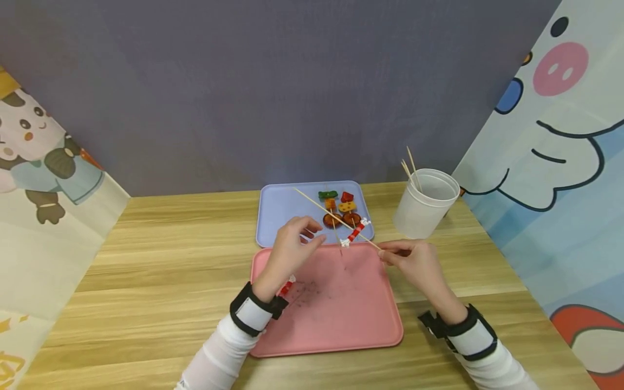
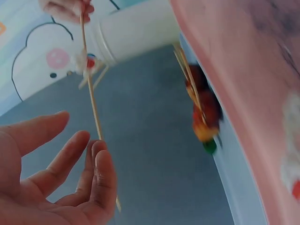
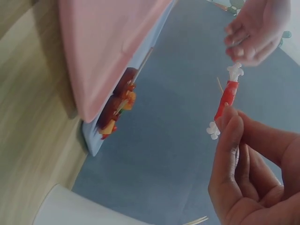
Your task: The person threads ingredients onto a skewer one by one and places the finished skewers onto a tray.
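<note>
My right hand point(image 1: 414, 262) pinches a thin wooden skewer point(image 1: 314, 202) near its lower end. Threaded on it is a toy piece point(image 1: 357, 231), red in the middle with white knobbed ends like a bone. The skewer slants up and left over the trays. Beside its far half hovers my left hand point(image 1: 291, 246), fingers loosely bent and holding nothing; in the left wrist view the skewer passes behind the fingertips point(image 2: 104, 161). A second red and white piece point(image 1: 286, 287) lies on the pink tray point(image 1: 351, 319), partly hidden by the left wrist.
Behind the pink tray, a pale blue tray point(image 1: 275, 208) holds two skewers of toy food point(image 1: 347, 207) with brown, yellow, orange, red and green pieces. At the back right stands a white tub point(image 1: 424, 214) with several bare skewers point(image 1: 412, 165). A grey wall rises behind the table.
</note>
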`<action>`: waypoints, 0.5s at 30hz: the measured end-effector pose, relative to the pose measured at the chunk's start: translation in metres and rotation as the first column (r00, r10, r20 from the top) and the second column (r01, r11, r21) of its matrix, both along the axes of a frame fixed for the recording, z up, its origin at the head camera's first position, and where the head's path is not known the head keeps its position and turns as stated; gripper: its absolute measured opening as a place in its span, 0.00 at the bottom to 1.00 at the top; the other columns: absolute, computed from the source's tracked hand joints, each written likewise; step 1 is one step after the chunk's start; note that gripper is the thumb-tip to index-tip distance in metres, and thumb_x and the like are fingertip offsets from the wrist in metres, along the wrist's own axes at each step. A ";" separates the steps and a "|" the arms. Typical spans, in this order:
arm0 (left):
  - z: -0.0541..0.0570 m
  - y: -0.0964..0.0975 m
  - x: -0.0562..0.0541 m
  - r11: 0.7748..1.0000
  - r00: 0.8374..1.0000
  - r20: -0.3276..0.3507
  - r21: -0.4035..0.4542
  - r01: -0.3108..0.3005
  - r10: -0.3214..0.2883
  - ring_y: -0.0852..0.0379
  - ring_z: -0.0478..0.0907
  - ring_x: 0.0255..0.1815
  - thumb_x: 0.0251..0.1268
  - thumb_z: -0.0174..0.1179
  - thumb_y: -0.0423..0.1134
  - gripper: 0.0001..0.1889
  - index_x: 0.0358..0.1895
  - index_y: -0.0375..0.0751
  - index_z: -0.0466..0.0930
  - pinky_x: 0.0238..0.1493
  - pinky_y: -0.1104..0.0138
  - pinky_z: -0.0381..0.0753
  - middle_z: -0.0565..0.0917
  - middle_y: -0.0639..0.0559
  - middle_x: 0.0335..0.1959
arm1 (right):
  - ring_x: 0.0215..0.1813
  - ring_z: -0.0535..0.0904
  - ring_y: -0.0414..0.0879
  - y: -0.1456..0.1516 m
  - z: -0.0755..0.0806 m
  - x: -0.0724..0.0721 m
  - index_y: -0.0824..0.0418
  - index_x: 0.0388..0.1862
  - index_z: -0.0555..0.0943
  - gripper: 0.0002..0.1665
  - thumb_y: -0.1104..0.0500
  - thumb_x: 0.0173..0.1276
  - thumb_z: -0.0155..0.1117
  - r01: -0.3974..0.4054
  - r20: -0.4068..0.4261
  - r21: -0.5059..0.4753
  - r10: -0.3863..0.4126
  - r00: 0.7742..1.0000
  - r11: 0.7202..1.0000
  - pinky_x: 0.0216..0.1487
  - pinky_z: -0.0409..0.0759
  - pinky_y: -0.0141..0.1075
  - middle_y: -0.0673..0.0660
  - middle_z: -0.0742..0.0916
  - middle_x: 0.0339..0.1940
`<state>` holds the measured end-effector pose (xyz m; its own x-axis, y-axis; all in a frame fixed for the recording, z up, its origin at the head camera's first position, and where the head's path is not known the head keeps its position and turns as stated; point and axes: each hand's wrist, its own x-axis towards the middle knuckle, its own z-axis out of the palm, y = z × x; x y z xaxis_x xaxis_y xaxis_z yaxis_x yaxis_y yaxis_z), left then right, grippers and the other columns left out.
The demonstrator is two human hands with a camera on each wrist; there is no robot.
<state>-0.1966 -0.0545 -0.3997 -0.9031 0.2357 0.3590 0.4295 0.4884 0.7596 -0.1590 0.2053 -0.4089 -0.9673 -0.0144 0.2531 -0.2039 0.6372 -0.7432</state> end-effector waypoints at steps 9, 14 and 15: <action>-0.010 -0.040 0.003 0.986 0.994 0.001 -0.128 -0.110 0.111 0.51 0.78 0.35 0.52 0.69 0.34 0.07 0.35 0.42 0.82 0.36 0.62 0.80 0.82 0.46 0.35 | 0.26 0.82 0.32 0.013 -0.009 -0.002 0.62 0.35 0.88 0.09 0.61 0.55 0.73 0.016 -0.014 0.020 -0.016 1.000 1.000 0.27 0.78 0.25 0.58 0.89 0.28; -0.018 -0.058 0.008 0.975 0.989 0.028 -0.175 -0.138 0.145 0.51 0.76 0.35 0.53 0.68 0.34 0.08 0.36 0.40 0.81 0.36 0.62 0.77 0.81 0.46 0.35 | 0.26 0.81 0.30 0.020 -0.012 0.000 0.63 0.35 0.88 0.08 0.63 0.55 0.72 0.040 -0.011 0.038 -0.039 0.999 0.998 0.27 0.78 0.24 0.59 0.89 0.28; -0.020 -0.062 0.008 0.974 0.989 0.033 -0.183 -0.137 0.146 0.51 0.77 0.35 0.53 0.68 0.34 0.08 0.37 0.39 0.81 0.37 0.61 0.78 0.81 0.46 0.35 | 0.26 0.80 0.28 0.021 -0.013 0.000 0.63 0.35 0.88 0.08 0.63 0.54 0.72 0.046 -0.018 0.044 -0.045 0.999 0.998 0.27 0.77 0.24 0.59 0.89 0.28</action>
